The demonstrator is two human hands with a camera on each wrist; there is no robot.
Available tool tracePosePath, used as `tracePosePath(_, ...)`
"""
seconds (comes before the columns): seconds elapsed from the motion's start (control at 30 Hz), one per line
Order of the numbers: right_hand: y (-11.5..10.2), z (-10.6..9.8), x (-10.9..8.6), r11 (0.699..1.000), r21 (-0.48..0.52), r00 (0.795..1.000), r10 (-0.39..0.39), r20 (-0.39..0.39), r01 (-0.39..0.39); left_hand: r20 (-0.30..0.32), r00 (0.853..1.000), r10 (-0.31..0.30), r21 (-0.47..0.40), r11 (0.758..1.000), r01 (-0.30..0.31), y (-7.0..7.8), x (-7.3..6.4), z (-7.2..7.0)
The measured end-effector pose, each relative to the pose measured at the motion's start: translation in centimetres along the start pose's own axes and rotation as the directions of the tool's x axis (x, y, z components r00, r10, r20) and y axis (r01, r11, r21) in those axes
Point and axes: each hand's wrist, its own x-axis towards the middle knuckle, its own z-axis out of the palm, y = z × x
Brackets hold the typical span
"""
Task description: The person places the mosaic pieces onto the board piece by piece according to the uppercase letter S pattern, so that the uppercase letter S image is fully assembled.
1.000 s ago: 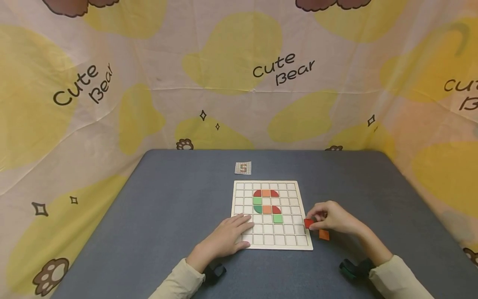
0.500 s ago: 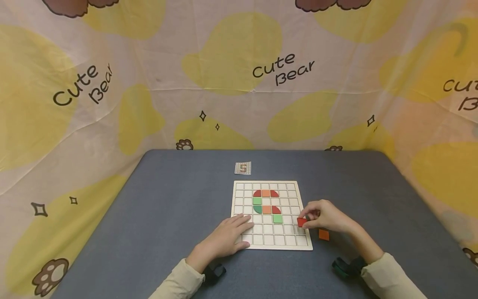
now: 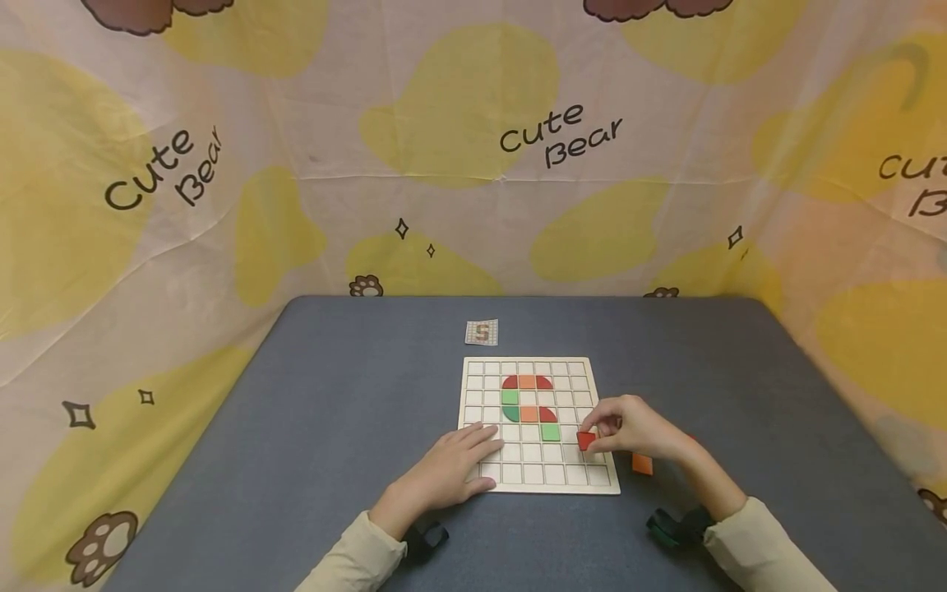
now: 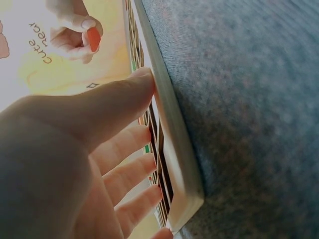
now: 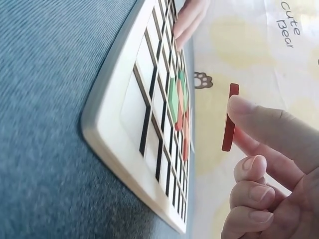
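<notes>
A white grid board [image 3: 524, 475] lies on the table, with red, orange and green tiles set in its cells in a curved pattern. My left hand [image 3: 451, 467] rests on the board's near left part, fingers spread; the left wrist view shows the thumb [image 4: 119, 99] touching the raised rim. Between thumb and fingers my right hand [image 3: 642, 429] pinches a red tile [image 3: 586, 441], held above the right side of the board. Seen edge-on in the right wrist view, the red tile [image 5: 230, 119] stands clear of the grid. Its exact outline is partly hidden by fingers.
Right of the board, an orange tile [image 3: 642, 464] lies on the blue-grey table [image 3: 355, 395], partly under the right forearm; a sliver of red shows beside that arm. Behind the board is a small pattern card [image 3: 482, 332]. A printed cloth [image 3: 459, 99] hangs around the table.
My right hand has moved left with the red tile, from the board's right edge to over its right columns. The left hand has stayed in place.
</notes>
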Motion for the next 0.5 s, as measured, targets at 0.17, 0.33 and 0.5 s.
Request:
tracePosePath(0.17, -0.3, 0.3, 0.3, 1.000, 0.005, 1.000, -0.005, 0.006, 0.005, -0.005, 1.000, 0.004, -0.002, 1.000, -0.004, 0.0, 0.0, 0.0)
tracePosePath(0.33, -0.3, 0.7, 0.6, 1.000, 0.007, 1.000, -0.001, 0.003, 0.001, -0.002, 1.000, 0.002, -0.003, 1.000, -0.002, 0.1, 0.0, 0.0)
tracePosePath(0.5, -0.3, 1.1, 0.9, 1.000, 0.009, 1.000, -0.006, -0.002, 0.006, 0.000, 1.000, 0.002, 0.002, 1.000, -0.002, 0.0, 0.1, 0.1)
